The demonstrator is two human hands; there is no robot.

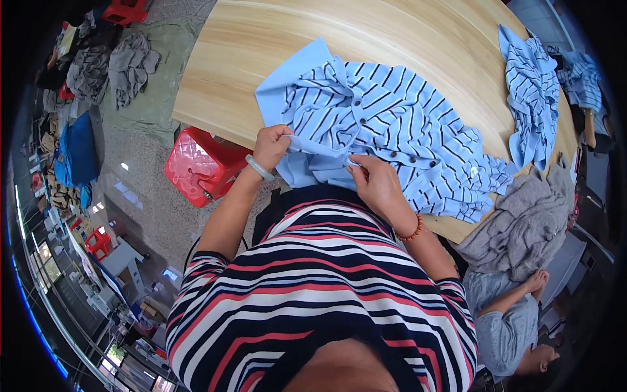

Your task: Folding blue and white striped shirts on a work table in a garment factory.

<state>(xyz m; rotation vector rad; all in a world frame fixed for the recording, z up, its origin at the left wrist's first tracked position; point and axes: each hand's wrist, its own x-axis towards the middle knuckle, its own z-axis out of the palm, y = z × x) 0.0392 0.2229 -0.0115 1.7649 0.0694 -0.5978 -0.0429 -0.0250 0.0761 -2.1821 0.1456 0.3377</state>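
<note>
A light blue knit cardigan (405, 111) with dark and white stripes and dark buttons lies spread on the wooden table (261, 39) in front of me. My left hand (270, 146) pinches the plain blue ribbed edge of the garment near the table's front edge. A little to the right, my right hand (375, 181) holds another bit of the same edge between thumb and fingers. The strip between my hands is lifted slightly. What lies under my fingertips is partly hidden.
A red plastic stool (199, 166) stands left below the table. Another striped blue garment (532, 98) lies at the table's right end, near a grey knit pile (522, 222). A person in grey (506, 320) is at the lower right; grey garments (130, 65) lie on a floor sheet.
</note>
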